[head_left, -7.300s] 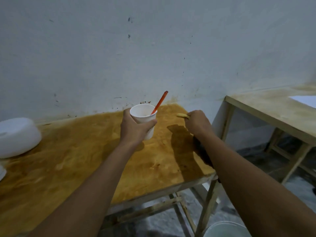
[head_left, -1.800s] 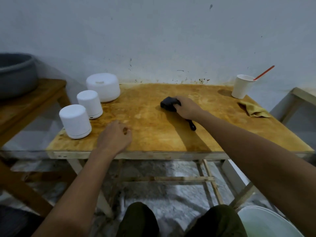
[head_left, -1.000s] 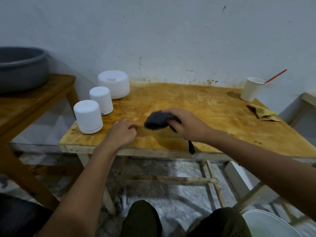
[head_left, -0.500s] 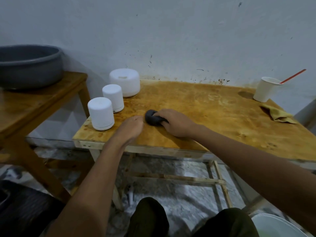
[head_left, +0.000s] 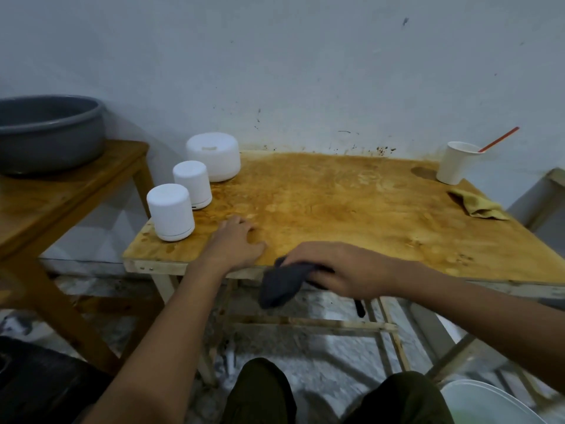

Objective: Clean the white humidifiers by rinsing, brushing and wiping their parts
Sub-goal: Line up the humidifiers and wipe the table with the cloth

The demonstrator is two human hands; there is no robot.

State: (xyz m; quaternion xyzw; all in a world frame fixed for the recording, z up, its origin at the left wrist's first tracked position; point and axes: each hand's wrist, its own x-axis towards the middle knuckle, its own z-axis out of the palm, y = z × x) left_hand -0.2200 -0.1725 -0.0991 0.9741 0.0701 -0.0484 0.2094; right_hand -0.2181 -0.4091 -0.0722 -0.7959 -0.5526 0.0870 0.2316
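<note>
Three white humidifiers stand at the left end of the wet wooden table: a small one nearest, a second small one behind it, a wide one at the back. My left hand rests flat on the table near its front edge, just right of the nearest humidifier. My right hand grips a dark grey cloth that hangs over the table's front edge. A dark end of the cloth dangles below my wrist.
A white paper cup with an orange stick stands at the back right, a yellow rag beside it. A grey basin sits on the side table at left. A white bucket is on the floor at lower right.
My right hand has drawn the dark cloth from beside the left hand toward me, off the front edge of the table. The left hand stays flat on the table.
</note>
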